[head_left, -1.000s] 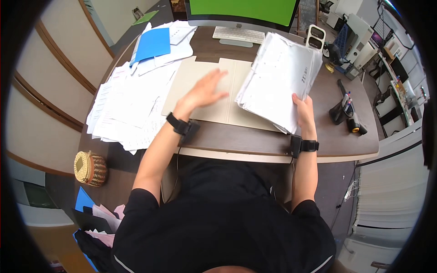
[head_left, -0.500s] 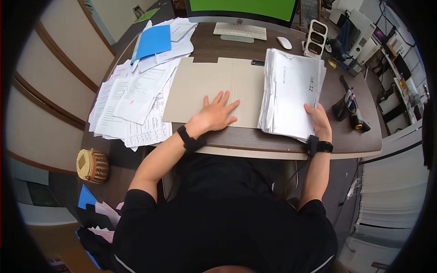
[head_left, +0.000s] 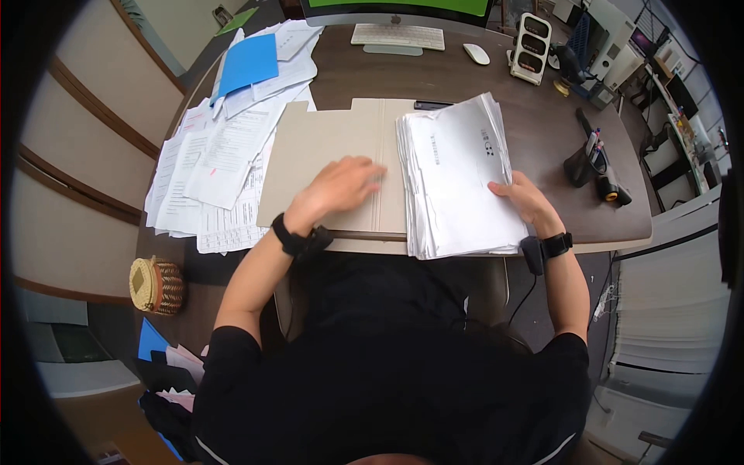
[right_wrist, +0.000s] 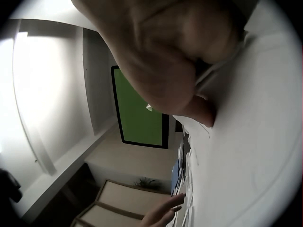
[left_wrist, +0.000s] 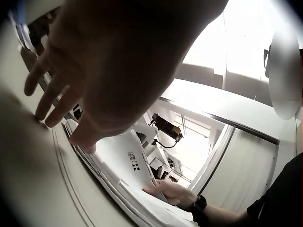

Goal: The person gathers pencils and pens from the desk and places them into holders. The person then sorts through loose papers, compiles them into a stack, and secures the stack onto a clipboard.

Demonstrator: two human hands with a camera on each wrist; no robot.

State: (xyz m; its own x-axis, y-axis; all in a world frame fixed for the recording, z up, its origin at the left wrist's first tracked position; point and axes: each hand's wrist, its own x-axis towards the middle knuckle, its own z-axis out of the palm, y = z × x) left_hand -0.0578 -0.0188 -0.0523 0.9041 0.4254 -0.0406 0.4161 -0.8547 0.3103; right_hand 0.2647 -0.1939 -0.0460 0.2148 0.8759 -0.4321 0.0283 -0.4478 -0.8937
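Observation:
An opened beige folder (head_left: 325, 147) lies on the desk, its right half mostly covered by a thick stack of white paper (head_left: 461, 178). My right hand (head_left: 528, 203) grips the stack's right edge, thumb on top; the right wrist view shows that thumb against the white sheet. Over the folder's left half, close to its spine, is my left hand (head_left: 341, 186), slightly blurred, with fingers extended. In the left wrist view the fingers of the left hand (left_wrist: 71, 85) are spread close to the folder surface, beside the stack's edge (left_wrist: 109, 189). A dark clip (head_left: 432, 105) shows above the stack.
Loose printed sheets (head_left: 225, 155) and a blue folder (head_left: 248, 63) cover the desk's left side. A keyboard (head_left: 397, 36), mouse (head_left: 477, 53) and white holder (head_left: 532, 48) stand at the back. To the right is a pen cup (head_left: 585, 167); a woven basket (head_left: 157, 286) sits lower left.
The right hand has brought the paper stack left and toward the body, over the folder's right half. My left hand first came down onto the folder, then shifted slightly left.

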